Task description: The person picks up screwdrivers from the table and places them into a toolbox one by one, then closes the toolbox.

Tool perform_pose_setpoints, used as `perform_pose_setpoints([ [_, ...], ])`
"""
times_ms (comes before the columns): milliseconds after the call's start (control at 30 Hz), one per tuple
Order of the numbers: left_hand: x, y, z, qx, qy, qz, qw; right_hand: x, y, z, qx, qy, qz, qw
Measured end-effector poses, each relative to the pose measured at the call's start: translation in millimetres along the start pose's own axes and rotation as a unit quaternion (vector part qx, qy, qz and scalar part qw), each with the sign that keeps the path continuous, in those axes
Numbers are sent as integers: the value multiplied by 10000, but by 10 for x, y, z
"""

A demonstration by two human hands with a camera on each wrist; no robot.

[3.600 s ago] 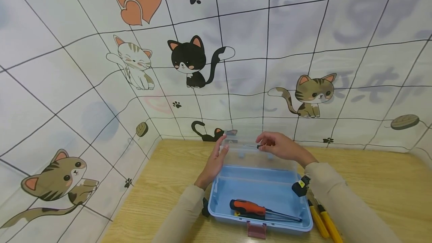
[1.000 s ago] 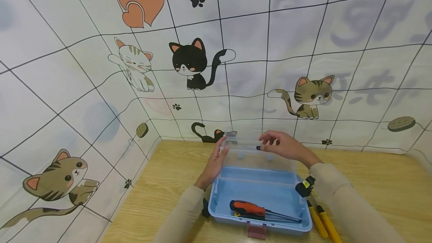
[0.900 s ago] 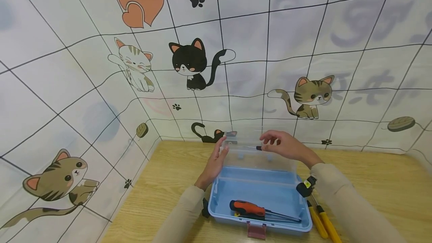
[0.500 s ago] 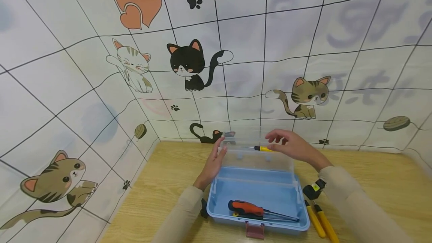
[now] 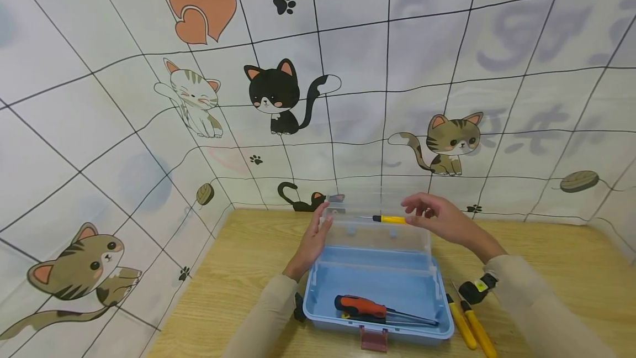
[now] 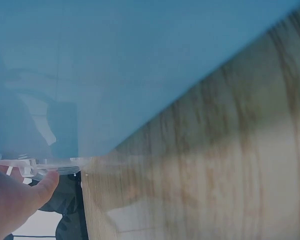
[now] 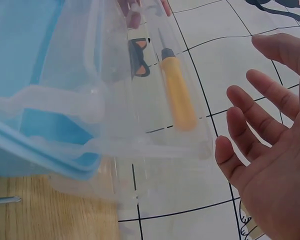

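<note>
A toolbox with a pale blue base [image 5: 367, 278] stands open, its clear lid [image 5: 372, 239] raised at the back. My left hand [image 5: 309, 241] grips the lid's left edge between thumb and fingers; in the left wrist view the thumb [image 6: 44, 190] lies on that edge. A screwdriver with a yellow handle [image 5: 393, 220] and a thin shaft lies in the lid. Just right of its handle is my right hand [image 5: 449, 221], fingers relaxed and holding nothing. In the right wrist view the screwdriver [image 7: 177, 95] lies apart from these spread fingers [image 7: 240, 105].
An orange and black screwdriver [image 5: 365, 306] lies at the front of the base, over another tool. Two yellow-handled tools [image 5: 461, 322] lie on the wooden table [image 5: 248, 258] right of the toolbox. A brownish latch [image 5: 374, 340] hangs at the front. A cat-patterned wall covering [image 5: 358, 126] rises behind.
My right hand has let go of the yellow-handled screwdriver and moved right, so its handle now shows. The left hand still grips the lid.
</note>
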State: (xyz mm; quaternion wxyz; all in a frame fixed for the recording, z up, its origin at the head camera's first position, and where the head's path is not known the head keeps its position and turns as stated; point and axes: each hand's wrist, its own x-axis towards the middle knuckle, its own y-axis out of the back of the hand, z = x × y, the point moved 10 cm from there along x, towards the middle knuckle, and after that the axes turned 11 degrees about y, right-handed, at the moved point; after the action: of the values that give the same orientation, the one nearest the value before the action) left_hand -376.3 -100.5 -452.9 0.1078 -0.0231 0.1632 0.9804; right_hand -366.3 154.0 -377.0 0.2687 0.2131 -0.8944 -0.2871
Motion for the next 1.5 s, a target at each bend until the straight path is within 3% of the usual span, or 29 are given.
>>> perform_pose_setpoints([
  [333,9,5,-14,6,1,-3,10000,-260,45,94,6,-153,79,9999],
  [567,174,-5,-245,-66,-77,118,9999,-405,58,120,-7,-157,133,9998],
  [800,175,0,-249,-24,-154,270,9995,-530,75,141,-6,-162,201,9997],
  [1033,185,4,-255,-22,-122,226,9997,-650,92,148,175,-17,285,9994],
  [1133,170,5,-225,-39,-70,141,9999,-712,90,185,212,-64,335,9992],
  [1367,10,1,12,-3,-61,49,10000,-876,58,312,105,-311,325,9989],
  [1500,-4,-3,28,6,-45,67,10000,-968,44,353,221,-383,358,9984],
])
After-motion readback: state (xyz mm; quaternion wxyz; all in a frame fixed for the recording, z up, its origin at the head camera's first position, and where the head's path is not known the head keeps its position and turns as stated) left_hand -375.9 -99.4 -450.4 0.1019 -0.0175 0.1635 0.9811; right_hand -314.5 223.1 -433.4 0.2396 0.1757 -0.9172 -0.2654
